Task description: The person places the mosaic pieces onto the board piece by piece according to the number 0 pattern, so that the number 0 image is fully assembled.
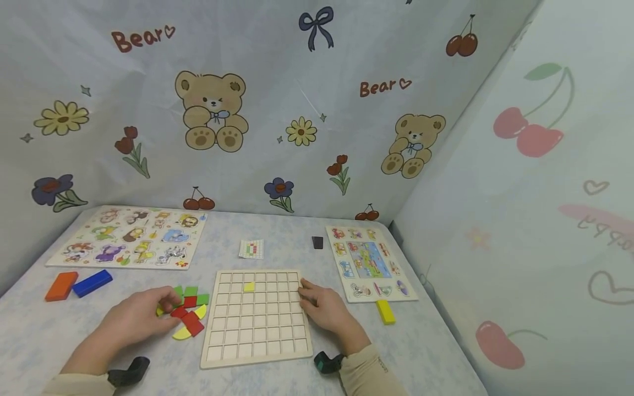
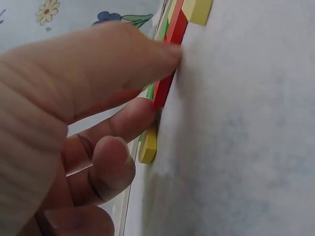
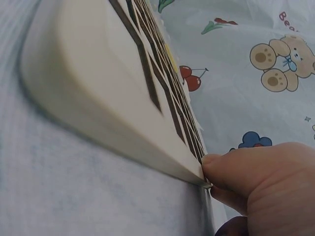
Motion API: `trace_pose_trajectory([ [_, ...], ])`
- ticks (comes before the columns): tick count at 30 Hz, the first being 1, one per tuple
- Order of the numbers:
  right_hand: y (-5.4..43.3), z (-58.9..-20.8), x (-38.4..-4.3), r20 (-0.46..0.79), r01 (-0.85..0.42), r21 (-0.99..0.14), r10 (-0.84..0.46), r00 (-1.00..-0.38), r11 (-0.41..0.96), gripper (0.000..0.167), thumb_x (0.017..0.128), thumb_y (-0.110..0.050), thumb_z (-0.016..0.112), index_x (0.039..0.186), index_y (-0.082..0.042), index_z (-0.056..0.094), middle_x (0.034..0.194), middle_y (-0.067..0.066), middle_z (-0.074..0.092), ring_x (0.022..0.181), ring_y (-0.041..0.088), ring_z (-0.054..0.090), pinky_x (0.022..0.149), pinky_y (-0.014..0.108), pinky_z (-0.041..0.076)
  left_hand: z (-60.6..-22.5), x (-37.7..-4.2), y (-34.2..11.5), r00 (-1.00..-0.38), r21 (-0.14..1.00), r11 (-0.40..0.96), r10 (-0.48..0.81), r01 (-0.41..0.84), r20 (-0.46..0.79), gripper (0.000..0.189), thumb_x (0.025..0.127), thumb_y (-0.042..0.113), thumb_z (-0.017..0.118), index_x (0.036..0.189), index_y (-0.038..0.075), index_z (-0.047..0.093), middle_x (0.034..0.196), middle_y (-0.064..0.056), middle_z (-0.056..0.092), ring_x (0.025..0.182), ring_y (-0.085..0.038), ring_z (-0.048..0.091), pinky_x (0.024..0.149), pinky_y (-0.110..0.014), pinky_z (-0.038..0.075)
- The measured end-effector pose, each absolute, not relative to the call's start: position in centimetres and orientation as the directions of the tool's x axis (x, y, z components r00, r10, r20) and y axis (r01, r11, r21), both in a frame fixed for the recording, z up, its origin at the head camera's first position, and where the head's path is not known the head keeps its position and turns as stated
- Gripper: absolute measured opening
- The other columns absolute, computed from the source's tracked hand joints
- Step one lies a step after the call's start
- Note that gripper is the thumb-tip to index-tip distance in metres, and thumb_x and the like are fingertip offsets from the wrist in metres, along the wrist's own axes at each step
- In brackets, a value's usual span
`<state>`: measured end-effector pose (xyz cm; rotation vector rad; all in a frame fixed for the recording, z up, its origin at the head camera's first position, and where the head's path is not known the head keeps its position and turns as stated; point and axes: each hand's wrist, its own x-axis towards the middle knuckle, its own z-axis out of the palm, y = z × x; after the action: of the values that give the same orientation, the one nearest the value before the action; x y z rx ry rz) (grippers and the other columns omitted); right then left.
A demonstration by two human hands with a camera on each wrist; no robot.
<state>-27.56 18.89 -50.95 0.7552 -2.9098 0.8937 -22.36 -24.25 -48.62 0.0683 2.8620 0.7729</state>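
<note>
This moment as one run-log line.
left hand: pinching red piece | right hand: touching right edge of grid board | yellow square: in board cell

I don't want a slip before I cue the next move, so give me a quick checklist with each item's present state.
1. Grid board flat on the table: ok.
2. Right hand at the board: ok, it touches the right edge.
3. Left hand firmly holding a red tile: cannot tell; thumb and finger are at it, but a closed pinch isn't clear.
4. Loose tiles sorted by colour: not ok; red, green and yellow lie mixed left of the board.
5. Yellow square on the board, near the top: ok.
6. Small pattern card unobstructed beyond the board: ok.
</note>
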Motion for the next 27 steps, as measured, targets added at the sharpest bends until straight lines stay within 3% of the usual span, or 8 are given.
trace_pose_trajectory([
  [6,18.8,-51.1,-27.6,0.137,-0.442,-0.523,-0.440,-0.888,0.729,0.038,0.103,-0.024,0.063,0.138,-0.010,0.066,0.155,0.004,0.052,0.140,0.026,0.053,0.113,0.048,0.043,-48.3,-22.2,-24.3,-0.987,0.494,0.869,0.095,0.017,-0.132,0.034,0.080,0.029,0.085,0.109,0.019,0.071,0.099,0.003,0.070,0.085,-0.017,0.060,0.073,-0.043,0.051],
  [14,18.6,-50.8,-27.5,0.137,-0.438,-0.519,-0.434,-0.890,0.734,0.038,0.103,-0.023,0.063,0.138,-0.010,0.066,0.154,0.004,0.052,0.140,0.025,0.053,0.112,0.047,0.043,-47.4,-21.8,-24.1,-0.994,0.528,0.849,0.054,-0.005,-0.096,0.033,0.082,0.033,0.086,0.107,0.020,0.069,0.105,-0.002,0.071,0.077,-0.020,0.053,0.062,-0.034,0.043],
  [22,18.7,-50.6,-27.4,0.142,-0.447,-0.512,-0.441,-0.886,0.734,0.038,0.102,-0.022,0.063,0.138,-0.009,0.066,0.154,0.005,0.052,0.139,0.027,0.054,0.111,0.047,0.044,-47.3,-22.2,-22.8,-0.994,0.549,0.830,0.114,0.096,0.003,0.031,0.082,0.034,0.087,0.105,0.024,0.069,0.103,0.005,0.071,0.071,-0.017,0.051,0.058,-0.030,0.039],
  [27,18.7,-50.5,-27.4,0.143,-0.451,-0.517,-0.446,-0.884,0.727,0.037,0.102,-0.021,0.063,0.138,-0.009,0.066,0.154,0.005,0.052,0.139,0.027,0.054,0.112,0.047,0.044,-46.3,-23.0,-20.9,-0.985,0.574,0.805,0.174,0.150,0.015,0.027,0.083,0.029,0.086,0.102,0.026,0.067,0.101,0.007,0.070,0.071,-0.016,0.052,0.059,-0.031,0.042],
])
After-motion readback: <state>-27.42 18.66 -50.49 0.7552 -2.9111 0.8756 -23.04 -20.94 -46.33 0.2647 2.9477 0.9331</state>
